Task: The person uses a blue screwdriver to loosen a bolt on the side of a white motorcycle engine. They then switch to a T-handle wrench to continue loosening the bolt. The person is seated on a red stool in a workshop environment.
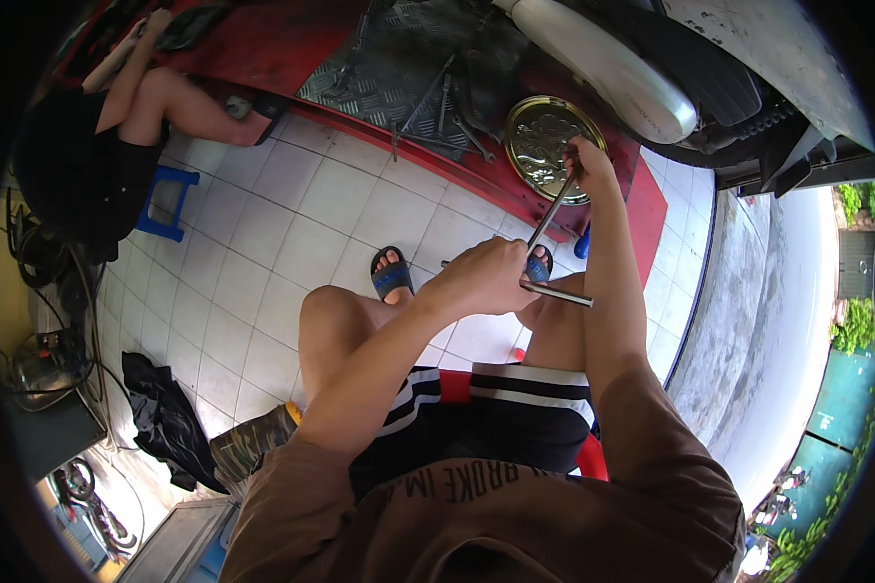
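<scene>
My left hand (pixel 488 278) is closed around the crossbar of a metal T-handle wrench (pixel 550 216), whose bar ends stick out on both sides of the fist. The long shaft slants up and right to my right hand (pixel 587 161), which pinches its far end over the right side of a round gold-coloured tray (pixel 529 146). Small shiny pieces lie in the tray, too indistinct to name. My right fingers hide the wrench's tip.
Behind the tray is a motorcycle with a silver exhaust (pixel 617 68). Several wrenches (pixel 445 102) lie on a textured metal plate atop the red platform (pixel 379 126). Another person (pixel 87 165) sits at the far left by a blue stool (pixel 168 202). Black cloth (pixel 165 418) lies on the tiled floor.
</scene>
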### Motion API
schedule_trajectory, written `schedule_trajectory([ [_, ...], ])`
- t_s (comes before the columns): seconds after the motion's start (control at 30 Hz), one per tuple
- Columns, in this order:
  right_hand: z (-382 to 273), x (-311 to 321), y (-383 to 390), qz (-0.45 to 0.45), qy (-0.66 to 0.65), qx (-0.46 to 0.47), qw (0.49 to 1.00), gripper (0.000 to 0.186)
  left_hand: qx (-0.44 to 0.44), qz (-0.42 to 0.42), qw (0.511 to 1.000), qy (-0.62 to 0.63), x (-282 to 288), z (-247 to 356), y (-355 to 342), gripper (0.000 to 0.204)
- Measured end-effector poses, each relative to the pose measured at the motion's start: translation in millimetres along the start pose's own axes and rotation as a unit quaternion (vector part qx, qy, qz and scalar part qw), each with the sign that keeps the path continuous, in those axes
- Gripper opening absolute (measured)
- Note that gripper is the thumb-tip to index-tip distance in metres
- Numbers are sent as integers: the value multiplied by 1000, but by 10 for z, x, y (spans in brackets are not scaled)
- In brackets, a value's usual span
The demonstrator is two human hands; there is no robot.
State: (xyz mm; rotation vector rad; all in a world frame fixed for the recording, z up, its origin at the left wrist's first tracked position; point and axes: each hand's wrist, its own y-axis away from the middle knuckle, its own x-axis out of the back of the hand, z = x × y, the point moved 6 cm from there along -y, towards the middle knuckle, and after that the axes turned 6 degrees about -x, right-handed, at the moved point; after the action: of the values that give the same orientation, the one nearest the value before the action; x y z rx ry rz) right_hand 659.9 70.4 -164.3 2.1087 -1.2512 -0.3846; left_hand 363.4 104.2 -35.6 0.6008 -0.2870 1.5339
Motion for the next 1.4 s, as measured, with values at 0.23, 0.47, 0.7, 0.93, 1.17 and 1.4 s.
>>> schedule_trajectory([
  [0.23,358,-155,-109,-2,300,-86,950,12,49,-50,998,-5,21,-102,54,45],
  [0.47,507,-99,-220,17,362,-116,925,13,35,-24,999,-9,19,-94,67,49],
  [0.7,84,-247,-29,48,245,30,968,14,-4,30,999,-33,78,-126,76,47],
  [0.93,-456,-877,628,-171,-103,220,955,30,-6,139,979,-146,165,-205,18,41],
  [1.17,-524,-1235,734,-266,-126,240,925,29,15,204,974,-97,357,-400,-90,31],
  [1.4,-587,-1258,637,-216,-124,236,939,26,3,250,964,-86,517,-495,-309,32],
])
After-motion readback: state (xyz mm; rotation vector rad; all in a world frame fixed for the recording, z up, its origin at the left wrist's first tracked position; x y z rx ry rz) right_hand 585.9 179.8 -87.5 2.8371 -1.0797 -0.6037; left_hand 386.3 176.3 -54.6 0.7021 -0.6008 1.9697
